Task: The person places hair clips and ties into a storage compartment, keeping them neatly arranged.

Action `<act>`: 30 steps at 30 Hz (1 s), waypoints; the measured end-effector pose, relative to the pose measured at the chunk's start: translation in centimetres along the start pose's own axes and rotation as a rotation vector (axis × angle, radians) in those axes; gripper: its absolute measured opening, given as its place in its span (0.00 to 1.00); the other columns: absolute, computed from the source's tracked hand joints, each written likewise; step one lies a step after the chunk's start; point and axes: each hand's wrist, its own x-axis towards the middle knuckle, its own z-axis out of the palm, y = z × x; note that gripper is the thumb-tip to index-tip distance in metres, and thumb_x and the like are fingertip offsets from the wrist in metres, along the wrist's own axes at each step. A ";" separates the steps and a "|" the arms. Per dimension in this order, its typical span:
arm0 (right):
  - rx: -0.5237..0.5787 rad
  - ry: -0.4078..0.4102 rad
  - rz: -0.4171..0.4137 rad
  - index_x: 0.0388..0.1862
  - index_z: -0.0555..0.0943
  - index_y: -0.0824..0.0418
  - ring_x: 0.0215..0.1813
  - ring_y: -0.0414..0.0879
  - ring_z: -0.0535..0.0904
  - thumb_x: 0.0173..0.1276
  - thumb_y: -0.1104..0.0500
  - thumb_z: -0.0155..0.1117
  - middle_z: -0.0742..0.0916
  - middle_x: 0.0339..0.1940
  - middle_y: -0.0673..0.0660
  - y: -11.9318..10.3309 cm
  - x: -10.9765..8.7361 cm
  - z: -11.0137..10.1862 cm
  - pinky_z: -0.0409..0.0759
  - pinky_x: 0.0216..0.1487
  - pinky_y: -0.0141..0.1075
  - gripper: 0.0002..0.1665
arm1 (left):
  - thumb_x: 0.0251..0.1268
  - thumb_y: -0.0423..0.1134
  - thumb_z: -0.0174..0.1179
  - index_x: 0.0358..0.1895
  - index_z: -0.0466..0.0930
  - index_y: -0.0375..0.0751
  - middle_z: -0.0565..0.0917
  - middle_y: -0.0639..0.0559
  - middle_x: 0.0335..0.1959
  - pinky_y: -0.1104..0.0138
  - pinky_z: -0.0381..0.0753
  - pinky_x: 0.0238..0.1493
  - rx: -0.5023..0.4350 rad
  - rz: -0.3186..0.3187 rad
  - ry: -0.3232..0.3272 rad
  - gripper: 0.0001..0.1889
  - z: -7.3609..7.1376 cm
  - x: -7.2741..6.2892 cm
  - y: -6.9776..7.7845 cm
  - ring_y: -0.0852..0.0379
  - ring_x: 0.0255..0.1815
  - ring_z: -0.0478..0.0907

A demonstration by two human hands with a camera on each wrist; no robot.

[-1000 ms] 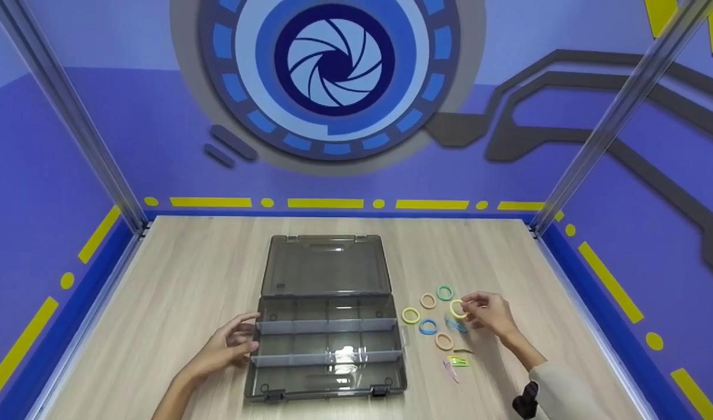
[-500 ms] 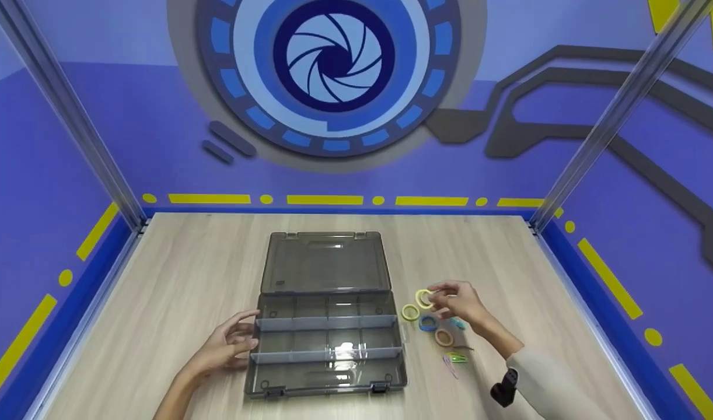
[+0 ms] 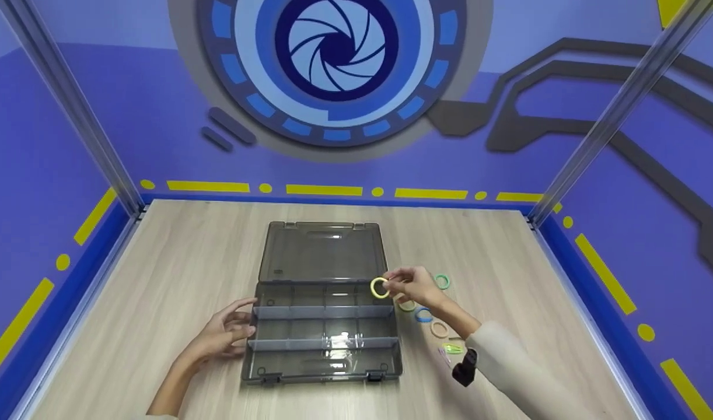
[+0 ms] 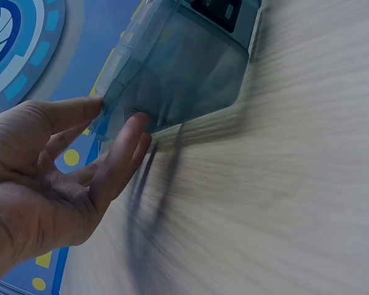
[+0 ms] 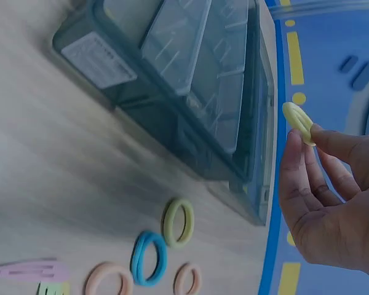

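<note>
In the head view my right hand [image 3: 415,286] pinches a yellow hair tie [image 5: 295,118] between thumb and fingertips. It holds the tie up over the back right corner of a smoky see-through compartment box [image 3: 321,376]. The box's lid [image 3: 321,254] lies folded back, away from me. My left hand [image 3: 219,333] rests its fingertips at the box's left side, fingers loosely bent, as the left wrist view also shows. Under the right hand and forearm, partly hidden, lie another yellow hair tie [image 5: 168,224], a blue one [image 5: 139,259] and a peach one [image 5: 106,268].
A green hair tie [image 3: 448,280] lies farther back, right of the box. A pink hair clip [image 5: 31,270] and a green hair clip [image 3: 453,349] lie nearer the front. Pale dividers [image 3: 327,343] cross the box. Patterned walls [image 3: 158,140] enclose the wooden table [image 3: 181,251].
My right hand has carried the yellow hair tie leftward from among the other hair ties to over the box. My left hand has stayed at the box's side. The head view has tilted slightly down.
</note>
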 end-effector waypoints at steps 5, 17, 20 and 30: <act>-0.035 -0.025 -0.040 0.49 0.83 0.73 0.35 0.43 0.86 0.69 0.63 0.70 0.90 0.38 0.66 -1.0 0.9 2.0 0.88 0.36 0.37 0.15 | 0.71 0.37 0.63 0.80 0.56 0.43 0.65 0.26 0.70 0.54 0.88 0.48 -0.005 -0.013 -0.005 0.38 -0.1 0.0 0.0 0.48 0.58 0.79; 0.069 -0.106 -0.089 0.47 0.82 0.80 0.24 0.37 0.82 0.66 0.71 0.69 0.90 0.34 0.68 -2.3 2.8 7.3 0.86 0.30 0.30 0.14 | 0.72 0.35 0.62 0.80 0.55 0.41 0.66 0.27 0.68 0.58 0.87 0.43 0.005 -0.024 0.001 0.37 -0.5 -0.6 0.3 0.49 0.55 0.77; 0.052 -0.106 -0.100 0.44 0.83 0.79 0.22 0.36 0.81 0.64 0.72 0.70 0.90 0.33 0.67 -2.7 3.2 8.2 0.84 0.28 0.29 0.12 | 0.72 0.36 0.62 0.80 0.56 0.41 0.65 0.28 0.68 0.59 0.87 0.42 -0.023 -0.025 -0.005 0.37 -0.3 -0.5 0.1 0.51 0.54 0.77; 0.051 -0.108 -0.067 0.45 0.86 0.75 0.26 0.42 0.85 0.63 0.72 0.72 0.90 0.37 0.72 -3.6 4.1 10.8 0.89 0.36 0.43 0.11 | 0.73 0.39 0.62 0.81 0.54 0.41 0.64 0.27 0.70 0.56 0.87 0.49 -0.051 -0.019 -0.050 0.38 -0.4 -0.1 0.1 0.52 0.55 0.78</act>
